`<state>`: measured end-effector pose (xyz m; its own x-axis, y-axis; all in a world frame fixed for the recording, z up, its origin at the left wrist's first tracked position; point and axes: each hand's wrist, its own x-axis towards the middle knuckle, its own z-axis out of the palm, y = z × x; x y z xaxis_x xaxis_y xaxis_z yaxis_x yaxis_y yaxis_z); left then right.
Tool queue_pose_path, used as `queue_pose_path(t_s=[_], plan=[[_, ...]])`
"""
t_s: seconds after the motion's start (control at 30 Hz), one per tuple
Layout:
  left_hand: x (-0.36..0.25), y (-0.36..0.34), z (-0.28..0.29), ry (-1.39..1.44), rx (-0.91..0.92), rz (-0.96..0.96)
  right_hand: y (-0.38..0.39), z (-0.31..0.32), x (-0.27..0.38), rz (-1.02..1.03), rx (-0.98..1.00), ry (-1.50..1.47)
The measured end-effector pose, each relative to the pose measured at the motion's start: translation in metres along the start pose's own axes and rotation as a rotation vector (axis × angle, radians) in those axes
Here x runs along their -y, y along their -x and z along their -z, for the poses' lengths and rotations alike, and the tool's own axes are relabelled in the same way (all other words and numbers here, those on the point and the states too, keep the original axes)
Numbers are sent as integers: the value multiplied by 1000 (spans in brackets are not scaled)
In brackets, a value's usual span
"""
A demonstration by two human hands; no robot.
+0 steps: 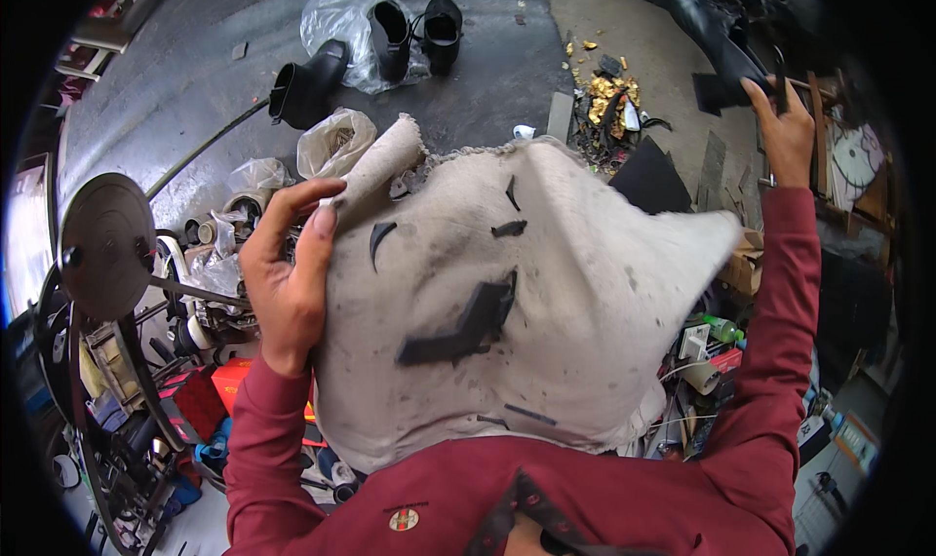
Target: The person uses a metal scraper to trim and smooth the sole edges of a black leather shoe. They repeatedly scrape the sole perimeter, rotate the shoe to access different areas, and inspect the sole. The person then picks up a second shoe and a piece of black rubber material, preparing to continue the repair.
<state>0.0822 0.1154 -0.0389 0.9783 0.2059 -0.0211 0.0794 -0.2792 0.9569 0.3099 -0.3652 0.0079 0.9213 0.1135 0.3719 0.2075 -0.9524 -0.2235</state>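
A stained off-white cloth (575,293) spreads over my lap. My left hand (292,264) is at its left edge, with thumb and forefinger closed on a fold. On the cloth lie a large angular black scrap (458,327), a curved black sliver (379,244) and several smaller dark offcuts. Stretched out to the far right, my right hand (788,132) has its fingers closed at a dark, shiny boot-like item (717,30). Its fingertips are partly hidden by dark shapes, so the exact grip is unclear.
Black shoes (390,39) and a clear plastic bag (336,15) lie on the floor ahead. Debris with gold-coloured scraps (612,103) is heaped beyond the cloth. A machine with a round metal disc (107,246) stands at left. A green bottle (721,329) lies among clutter at right.
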Motion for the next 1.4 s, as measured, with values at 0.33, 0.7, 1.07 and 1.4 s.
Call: queue_pose_path(t_s=[0.33,0.7,1.07,1.4], plan=[[-65,65,-8,-9,-117,-438,154,153,28,-77,-129,-161],[-139,138,-63,15,220,-773,221,194,143,238,-56,-397],[-109,173,-69,-17,177,-578,245,168,193,559,372,-569],[-87,184,-71,146,408,147,266,157,167,-191,530,-1021]])
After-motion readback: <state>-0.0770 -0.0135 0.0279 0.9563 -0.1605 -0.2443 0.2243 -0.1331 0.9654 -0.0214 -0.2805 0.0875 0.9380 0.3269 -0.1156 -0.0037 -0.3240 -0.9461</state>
